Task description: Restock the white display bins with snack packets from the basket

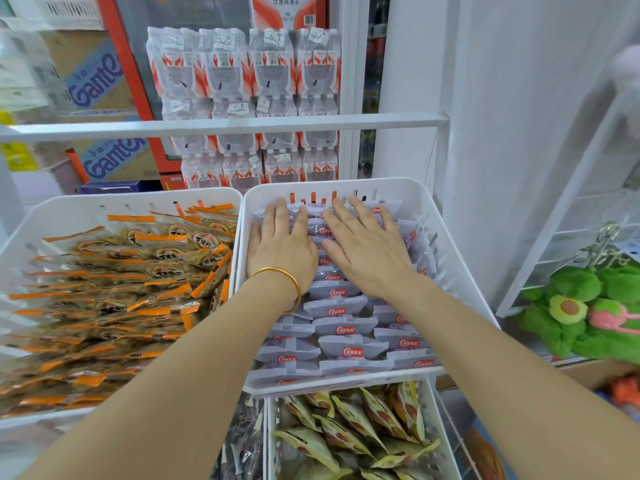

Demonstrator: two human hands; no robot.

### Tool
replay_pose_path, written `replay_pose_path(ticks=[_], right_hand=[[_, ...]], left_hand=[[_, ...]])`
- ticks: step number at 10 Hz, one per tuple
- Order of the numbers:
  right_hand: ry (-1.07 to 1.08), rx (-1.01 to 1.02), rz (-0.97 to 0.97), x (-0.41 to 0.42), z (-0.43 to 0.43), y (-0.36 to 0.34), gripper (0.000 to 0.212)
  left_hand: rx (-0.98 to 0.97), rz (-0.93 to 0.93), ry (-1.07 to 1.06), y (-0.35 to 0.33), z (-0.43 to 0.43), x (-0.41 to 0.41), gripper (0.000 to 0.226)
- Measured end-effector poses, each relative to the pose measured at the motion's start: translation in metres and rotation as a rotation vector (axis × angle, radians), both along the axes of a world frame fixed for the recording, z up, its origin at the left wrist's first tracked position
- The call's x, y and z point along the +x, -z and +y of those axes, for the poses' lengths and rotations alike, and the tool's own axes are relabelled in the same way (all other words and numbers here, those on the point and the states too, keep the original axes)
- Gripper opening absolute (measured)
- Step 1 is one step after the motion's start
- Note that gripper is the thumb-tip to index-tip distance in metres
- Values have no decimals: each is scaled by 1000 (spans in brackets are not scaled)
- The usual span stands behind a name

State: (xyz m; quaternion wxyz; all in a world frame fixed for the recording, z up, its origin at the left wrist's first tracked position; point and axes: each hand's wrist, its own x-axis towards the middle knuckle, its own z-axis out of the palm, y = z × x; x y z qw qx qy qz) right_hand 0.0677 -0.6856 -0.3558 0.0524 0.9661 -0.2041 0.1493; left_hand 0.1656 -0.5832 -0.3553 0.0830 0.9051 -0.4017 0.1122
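Observation:
A white display bin (420, 199) at upper right holds rows of pale purple snack packets (346, 325) with red logos. My left hand (280, 245), with a gold bangle on the wrist, lies flat on the packets at the bin's far left. Beside it my right hand (363, 244) presses flat on the packets in the far middle, fingers spread and straight. Neither hand holds a packet. The basket is not in view.
A white bin (114, 204) on the left is full of orange-edged packets (114, 289). Below, a lower bin (272, 441) holds yellow-green triangular packets (349, 431). Shrink-wrapped water bottles (242, 98) stand behind a white rail (221, 128). Green plush toys (585, 313) sit at right.

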Motion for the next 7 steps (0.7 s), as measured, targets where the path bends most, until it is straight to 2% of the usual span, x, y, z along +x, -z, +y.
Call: replay_pose_path(ticks=[1,2,3,4,6,7], right_hand=[[-7,61,-3,-6,0,-8,54],[71,115,-97,-31,5,-17,53],[139,131,-72,-64,19,-7,56],[159,161,78,-76,21,8,61],[124,195,117,-79,26,7,63],[112,222,84,-91,31,1,60]], left_hand=[[1,19,10,-5,3,-3,55],[-40,21,54,-8,13,-15,57],[29,17,116,1,29,-36,58],[158,21,107,9,34,-42,59],[201,13,124,8,38,-56,58],[134,20,143,2,51,-66,57]])
